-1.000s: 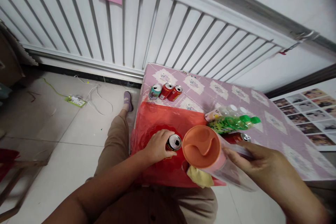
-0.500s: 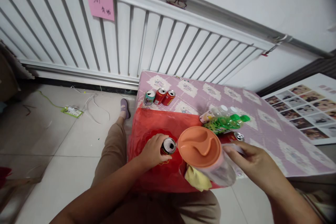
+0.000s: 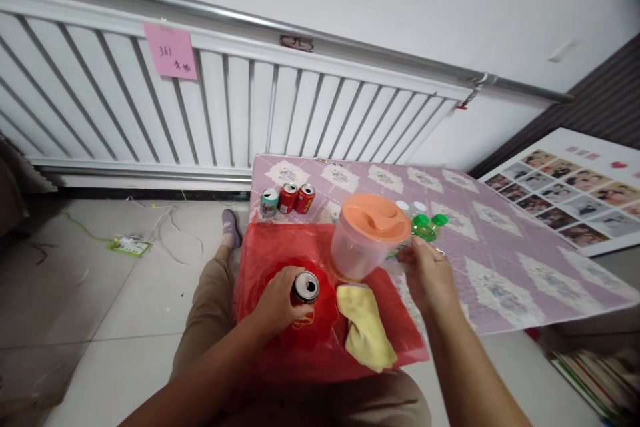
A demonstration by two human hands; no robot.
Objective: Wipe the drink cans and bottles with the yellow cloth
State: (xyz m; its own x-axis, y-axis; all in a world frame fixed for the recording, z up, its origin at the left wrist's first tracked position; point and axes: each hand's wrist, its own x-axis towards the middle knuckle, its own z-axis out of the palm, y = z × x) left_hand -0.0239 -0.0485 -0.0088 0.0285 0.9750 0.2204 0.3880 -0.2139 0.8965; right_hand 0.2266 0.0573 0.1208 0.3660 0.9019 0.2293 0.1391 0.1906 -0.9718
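My left hand is wrapped around an opened dark drink can, held upright over a red scalloped tray. My right hand is closed at the handle side of a clear plastic pitcher with an orange lid. The pitcher is nearly upright above the far part of the red plastic sheet, with a yellowish tint along its bottom. Just below it lies a crumpled yellow cloth. The handle itself is mostly hidden by my fingers.
Three opened cans stand at the far left of the patterned purple tabletop. Bottles with green caps and white caps are partly hidden behind the pitcher. A white radiator runs behind; cables and a power strip lie on the floor.
My right hand has carried the pitcher away from me, from over the yellow cloth, and brought it more upright. My left hand keeps its hold on the can. The view has shifted.
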